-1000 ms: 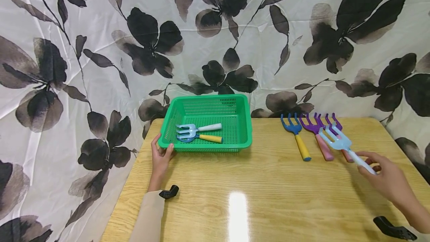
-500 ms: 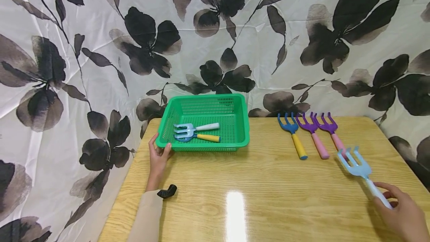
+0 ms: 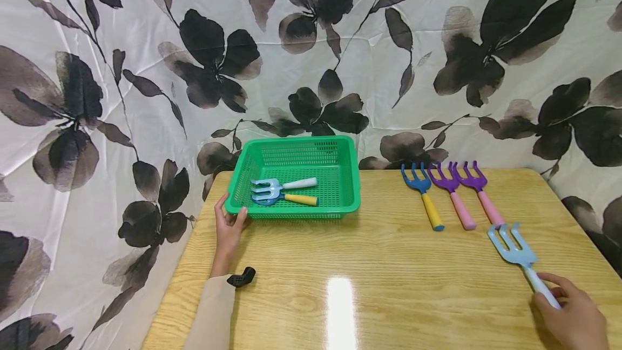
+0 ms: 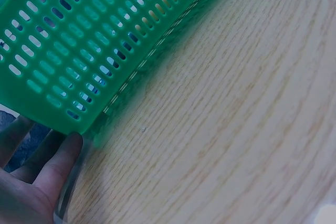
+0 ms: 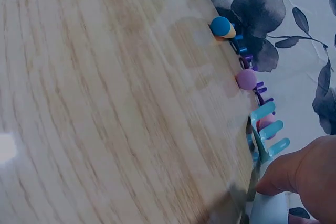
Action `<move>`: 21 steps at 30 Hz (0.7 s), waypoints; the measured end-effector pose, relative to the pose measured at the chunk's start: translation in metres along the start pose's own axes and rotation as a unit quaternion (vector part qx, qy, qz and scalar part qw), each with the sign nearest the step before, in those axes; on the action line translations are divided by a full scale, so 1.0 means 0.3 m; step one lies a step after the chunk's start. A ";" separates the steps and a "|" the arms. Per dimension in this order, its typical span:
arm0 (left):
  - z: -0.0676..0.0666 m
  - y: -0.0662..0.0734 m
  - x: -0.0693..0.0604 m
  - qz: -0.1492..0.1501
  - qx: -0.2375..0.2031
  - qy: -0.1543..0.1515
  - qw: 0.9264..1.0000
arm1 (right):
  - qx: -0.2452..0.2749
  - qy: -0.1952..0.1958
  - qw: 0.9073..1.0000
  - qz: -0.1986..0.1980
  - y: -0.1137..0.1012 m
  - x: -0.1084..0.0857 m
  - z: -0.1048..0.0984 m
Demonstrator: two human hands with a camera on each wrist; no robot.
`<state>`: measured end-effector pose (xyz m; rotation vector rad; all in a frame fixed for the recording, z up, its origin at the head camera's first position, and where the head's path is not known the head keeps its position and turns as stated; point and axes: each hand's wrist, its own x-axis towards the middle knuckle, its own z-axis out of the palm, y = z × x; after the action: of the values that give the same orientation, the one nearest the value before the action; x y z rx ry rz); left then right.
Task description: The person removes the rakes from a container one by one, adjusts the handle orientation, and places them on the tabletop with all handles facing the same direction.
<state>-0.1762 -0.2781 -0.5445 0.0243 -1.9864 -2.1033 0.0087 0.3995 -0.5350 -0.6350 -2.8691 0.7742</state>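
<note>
Right hand (image 3: 574, 311) pinches light-blue fork (image 3: 520, 256) by handle; left hand (image 3: 228, 234) grips green basket (image 3: 291, 213) corner. Likely laying-down step; next move calls for clean release.

In the head view my left forearm, wrapped in a long beige cloth sleeve (image 3: 211, 312), stretched up from the bottom edge, left of centre, to my bare left wrist (image 3: 221, 264). Above it, left of the middle of the frame, my bare left hand (image 3: 229, 228) pointed upward in a grip, its thumb (image 3: 241, 215) on the right and the fingers (image 3: 220, 207) parted from it on the left. In the left wrist view that hand filled the lower left corner, thumb angled up and right. My bare right hand (image 3: 573, 312) sat at the lower right of the head view, pointing up and left, its index finger curled above and its thumb opposite in a pinching hold.
</note>
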 end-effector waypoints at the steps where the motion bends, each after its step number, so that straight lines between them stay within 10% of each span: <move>1: 0.000 -0.001 0.000 0.000 0.001 0.001 1.000 | -0.001 -0.001 1.000 0.003 -0.004 0.001 0.002; 21: 0.005 0.067 -0.019 -0.010 -0.019 -0.034 0.999 | -0.009 -0.050 0.996 0.071 -0.025 0.005 0.011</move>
<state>-0.1675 -0.2765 -0.5254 -0.0353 -1.9916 -2.1809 0.0039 0.3927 -0.5342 -0.8328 -2.9506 0.8226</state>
